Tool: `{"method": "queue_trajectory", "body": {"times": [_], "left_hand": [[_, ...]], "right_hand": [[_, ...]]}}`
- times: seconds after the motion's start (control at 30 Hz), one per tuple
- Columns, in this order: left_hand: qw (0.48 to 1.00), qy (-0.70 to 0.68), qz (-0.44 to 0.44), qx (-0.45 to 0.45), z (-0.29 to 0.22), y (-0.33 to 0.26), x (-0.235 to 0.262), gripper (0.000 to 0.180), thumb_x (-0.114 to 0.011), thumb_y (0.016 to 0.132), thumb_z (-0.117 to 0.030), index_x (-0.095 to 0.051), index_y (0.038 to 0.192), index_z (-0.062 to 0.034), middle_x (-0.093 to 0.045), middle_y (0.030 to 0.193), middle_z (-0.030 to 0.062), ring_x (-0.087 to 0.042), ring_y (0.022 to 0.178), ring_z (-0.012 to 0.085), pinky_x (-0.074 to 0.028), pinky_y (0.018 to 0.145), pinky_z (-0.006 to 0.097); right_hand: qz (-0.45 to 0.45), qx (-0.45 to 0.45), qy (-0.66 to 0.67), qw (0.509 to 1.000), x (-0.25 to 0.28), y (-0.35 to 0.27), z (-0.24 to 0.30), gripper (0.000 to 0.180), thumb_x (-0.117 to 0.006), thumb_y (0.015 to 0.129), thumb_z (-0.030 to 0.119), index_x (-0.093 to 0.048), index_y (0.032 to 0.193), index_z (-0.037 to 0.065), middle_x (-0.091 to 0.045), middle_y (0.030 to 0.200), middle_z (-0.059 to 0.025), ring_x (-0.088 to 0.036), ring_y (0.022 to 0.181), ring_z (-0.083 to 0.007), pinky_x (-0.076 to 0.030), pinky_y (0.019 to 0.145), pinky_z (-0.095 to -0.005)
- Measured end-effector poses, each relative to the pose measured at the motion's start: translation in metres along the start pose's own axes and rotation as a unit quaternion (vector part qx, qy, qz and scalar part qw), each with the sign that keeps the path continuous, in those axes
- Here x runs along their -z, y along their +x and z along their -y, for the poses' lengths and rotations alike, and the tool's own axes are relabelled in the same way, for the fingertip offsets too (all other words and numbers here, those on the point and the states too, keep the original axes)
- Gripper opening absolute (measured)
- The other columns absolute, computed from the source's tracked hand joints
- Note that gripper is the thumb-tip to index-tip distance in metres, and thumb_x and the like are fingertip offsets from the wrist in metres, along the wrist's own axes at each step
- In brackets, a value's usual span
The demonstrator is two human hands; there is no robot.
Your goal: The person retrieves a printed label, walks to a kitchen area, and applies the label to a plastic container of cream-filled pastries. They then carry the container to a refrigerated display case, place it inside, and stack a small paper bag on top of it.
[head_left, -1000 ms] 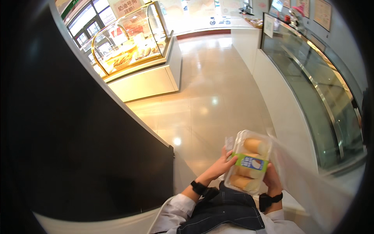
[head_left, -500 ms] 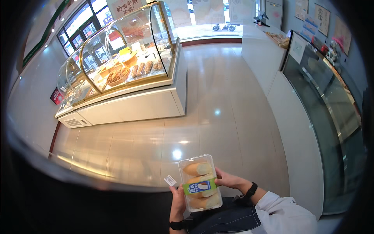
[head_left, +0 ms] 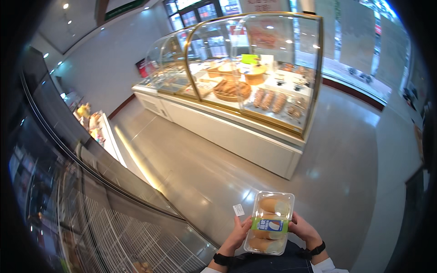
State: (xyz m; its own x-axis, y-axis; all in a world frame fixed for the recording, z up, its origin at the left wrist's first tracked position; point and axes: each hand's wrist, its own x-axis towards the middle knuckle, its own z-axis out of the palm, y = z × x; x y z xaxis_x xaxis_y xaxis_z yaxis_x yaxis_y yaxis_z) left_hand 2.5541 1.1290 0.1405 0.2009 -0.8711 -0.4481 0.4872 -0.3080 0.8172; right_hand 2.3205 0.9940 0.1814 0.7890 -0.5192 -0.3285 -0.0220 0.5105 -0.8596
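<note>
A clear plastic box of bread rolls point(head_left: 268, 243), with several rolls lying crosswise and a green and blue paper band round its middle, is held between both hands at the lower middle. My left hand point(head_left: 236, 233) is closed on the box's left side. At the tip of its raised thumb is a small white label point(head_left: 238, 209), apart from the box. My right hand point(head_left: 304, 228) grips the right side, its thumb near the end of the band. Fingers underneath the box are hidden. Each wrist wears a black band.
A glass bakery display case point(head_left: 255, 91) with trays and baskets of bread stands ahead on the tiled floor point(head_left: 182, 177). At the left is a glass-sided case with wire racks point(head_left: 168, 250). Beyond it runs a lit shelf with packaged goods point(head_left: 93, 123). A white counter point(head_left: 387, 200) borders the right.
The view has swung left, bringing the wire-rack case into sight and moving the display case to the middle. Both hands still hold the box; the label remains at my left thumb.
</note>
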Motion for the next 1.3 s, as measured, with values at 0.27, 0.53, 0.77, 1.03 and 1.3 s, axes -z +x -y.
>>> {"method": "queue_trajectory", "body": {"times": [0.27, 0.53, 0.77, 1.03, 1.3], "left_hand": [[0.94, -0.149, -0.219, -0.214, -0.085, 0.074, 0.089, 0.082, -0.053, 0.099, -0.029, 0.013, 0.145, -0.0139, -0.042, 0.14, 0.0202, -0.053, 0.117, 0.028, -0.05, 0.092, 0.041], [0.864, -0.271, -0.342, -0.251, -0.113, 0.125, 0.186, 0.084, -0.053, 0.099, -0.022, 0.018, 0.145, -0.0179, -0.037, 0.144, 0.0212, -0.049, 0.123, 0.0281, -0.05, 0.094, 0.041], [0.893, -0.227, -0.317, -0.223, -0.233, 0.223, 0.328, 0.085, -0.053, 0.099, -0.019, 0.019, 0.144, -0.0177, -0.036, 0.146, 0.0215, -0.047, 0.125, 0.0282, -0.049, 0.096, 0.041], [0.935, -0.211, -0.223, -0.179, -0.348, 0.358, 0.481, 0.093, -0.054, 0.098, -0.013, 0.027, 0.142, -0.019, -0.032, 0.149, 0.0213, -0.046, 0.126, 0.0267, -0.048, 0.098, 0.041], [0.913, -0.222, -0.27, -0.211, -0.517, 0.381, 0.572, 0.04, -0.043, 0.102, -0.025, -0.044, 0.135, -0.0032, -0.056, 0.125, 0.0112, -0.053, 0.116, 0.0263, -0.047, 0.096, 0.036]], "right_hand": [[0.316, -0.058, -0.087, 0.943, -0.029, 0.282, 0.103, 0.09, -0.072, 0.086, 0.031, -0.015, 0.15, 0.005, -0.039, 0.143, -0.0189, -0.039, 0.132, -0.025, -0.035, 0.108, -0.0384], [0.447, -0.096, -0.179, 0.871, -0.112, 0.46, 0.11, 0.097, -0.073, 0.084, 0.042, -0.015, 0.147, -0.002, -0.036, 0.145, -0.0211, -0.036, 0.135, -0.0256, -0.032, 0.11, -0.038], [0.442, -0.153, -0.126, 0.875, -0.167, 0.629, 0.169, 0.097, -0.075, 0.085, 0.031, -0.009, 0.15, 0.0, -0.03, 0.15, -0.0192, -0.031, 0.139, -0.0262, -0.029, 0.114, -0.0391], [0.365, -0.103, -0.037, 0.924, -0.219, 0.79, 0.208, 0.099, -0.08, 0.079, 0.026, -0.016, 0.15, 0.005, -0.032, 0.15, -0.0117, -0.032, 0.138, -0.0222, -0.029, 0.114, -0.0401], [0.429, -0.187, -0.036, 0.883, -0.332, 1.026, 0.222, 0.095, -0.077, 0.082, 0.034, -0.019, 0.149, 0.003, -0.037, 0.147, -0.0125, -0.035, 0.135, -0.0205, -0.037, 0.108, -0.0344]]}}
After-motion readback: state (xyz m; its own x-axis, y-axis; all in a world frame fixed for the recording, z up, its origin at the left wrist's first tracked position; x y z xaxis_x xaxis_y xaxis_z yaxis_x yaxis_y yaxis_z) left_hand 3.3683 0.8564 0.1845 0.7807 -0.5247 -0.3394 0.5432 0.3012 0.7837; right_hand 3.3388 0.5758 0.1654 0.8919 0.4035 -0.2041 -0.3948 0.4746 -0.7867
